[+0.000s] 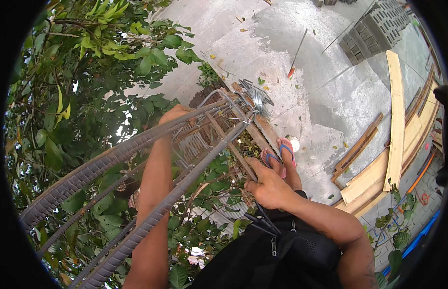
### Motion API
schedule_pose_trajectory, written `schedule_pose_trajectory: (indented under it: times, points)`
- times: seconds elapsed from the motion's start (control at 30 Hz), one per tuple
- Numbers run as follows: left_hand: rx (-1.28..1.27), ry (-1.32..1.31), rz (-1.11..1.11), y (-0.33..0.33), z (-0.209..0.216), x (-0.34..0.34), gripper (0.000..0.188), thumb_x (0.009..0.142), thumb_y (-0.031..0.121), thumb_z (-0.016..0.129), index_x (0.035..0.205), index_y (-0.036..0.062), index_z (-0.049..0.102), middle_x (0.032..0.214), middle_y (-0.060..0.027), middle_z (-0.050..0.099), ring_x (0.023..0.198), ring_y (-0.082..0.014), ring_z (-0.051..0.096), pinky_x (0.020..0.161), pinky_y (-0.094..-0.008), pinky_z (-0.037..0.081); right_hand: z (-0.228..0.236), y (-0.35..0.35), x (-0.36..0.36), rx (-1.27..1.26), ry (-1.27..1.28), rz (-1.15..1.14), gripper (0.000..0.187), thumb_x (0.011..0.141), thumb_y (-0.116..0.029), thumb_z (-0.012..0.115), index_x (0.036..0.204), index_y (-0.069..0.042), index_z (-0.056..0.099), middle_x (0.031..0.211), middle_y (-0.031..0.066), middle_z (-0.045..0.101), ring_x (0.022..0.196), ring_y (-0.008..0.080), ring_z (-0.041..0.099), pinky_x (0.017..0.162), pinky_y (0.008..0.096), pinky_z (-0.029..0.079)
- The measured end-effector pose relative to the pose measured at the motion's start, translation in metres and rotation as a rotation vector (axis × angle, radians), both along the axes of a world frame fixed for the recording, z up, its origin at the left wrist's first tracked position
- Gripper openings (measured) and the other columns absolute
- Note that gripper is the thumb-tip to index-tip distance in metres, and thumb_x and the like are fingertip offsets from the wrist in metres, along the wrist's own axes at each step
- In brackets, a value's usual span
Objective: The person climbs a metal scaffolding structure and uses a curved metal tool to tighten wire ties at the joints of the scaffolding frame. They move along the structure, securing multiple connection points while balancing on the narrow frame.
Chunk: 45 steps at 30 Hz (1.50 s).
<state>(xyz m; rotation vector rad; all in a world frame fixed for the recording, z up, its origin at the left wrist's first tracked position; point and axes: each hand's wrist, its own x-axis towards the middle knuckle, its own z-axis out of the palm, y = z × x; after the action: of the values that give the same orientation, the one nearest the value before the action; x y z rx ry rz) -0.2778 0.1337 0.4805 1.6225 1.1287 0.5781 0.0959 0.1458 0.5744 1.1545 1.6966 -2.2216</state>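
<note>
Outdoors, pale concrete ground [330, 86] stretched beyond leafy branches [113, 62] on the left. Four long ribbed steel bars [190, 178] slanted across the person's front. At the uppermost, the left hand [175, 113] had hidden fingers, its grip unclear; the right hand [266, 185] curled beside one thin crossbar [242, 161], its hold unclear.

Outdoors, daylight. Patchy grey concrete floor [334, 103] below me; dense leafy foliage [53, 149] crowds my left. Far right, I note stacked grey blocks [373, 36]; nearer, pale planks [394, 120] lie on my right, paving [430, 214] beyond.
</note>
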Motion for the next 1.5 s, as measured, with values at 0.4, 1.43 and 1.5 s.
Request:
schedule_pose_trajectory:
  times: [0.4, 1.43, 1.5]
  points:
    - [-0.081, -0.016, 0.108, -0.007, -0.017, -0.008, 0.055, 0.080, 0.055, 0.055, 0.068, 0.0026, 0.062, 0.068, -0.0113, 0.060, 0.062, -0.0221, 0.059, 0.057, -0.0351, 0.047, 0.021, 0.026, -0.014, 0.034, -0.061, 0.158, 0.052, 0.078, -0.016, 0.057, 0.126, -0.003, 0.042, 0.103, 0.0308, 0.055, 0.108, 0.0463, 0.045, 0.090, 0.0480, 0.035]
    - [-0.252, 0.028, 0.463, -0.027, -0.007, 0.019, 0.012, 0.073, 0.018, 0.062, 0.072, 0.0058, 0.060, 0.073, -0.0069, 0.061, 0.065, -0.0192, 0.056, 0.060, -0.0291, 0.045, 0.065, 0.056, -0.064, 0.389, -0.109, 0.774, 0.054, 0.075, -0.013, 0.048, 0.112, 0.024, 0.035, 0.095, 0.0331, 0.059, 0.093, 0.0418, 0.060, 0.078, 0.0427, 0.049]
    - [-0.310, 0.046, 0.528, -0.033, -0.008, 0.020, 0.012, 0.073, 0.018, 0.062, 0.072, 0.0057, 0.060, 0.073, -0.0069, 0.061, 0.065, -0.0192, 0.056, 0.061, -0.0290, 0.045, 0.070, 0.056, -0.067, 0.436, -0.130, 0.795, 0.059, 0.072, -0.012, 0.048, 0.113, 0.026, 0.031, 0.089, 0.0342, 0.060, 0.087, 0.0431, 0.061, 0.074, 0.0435, 0.049]
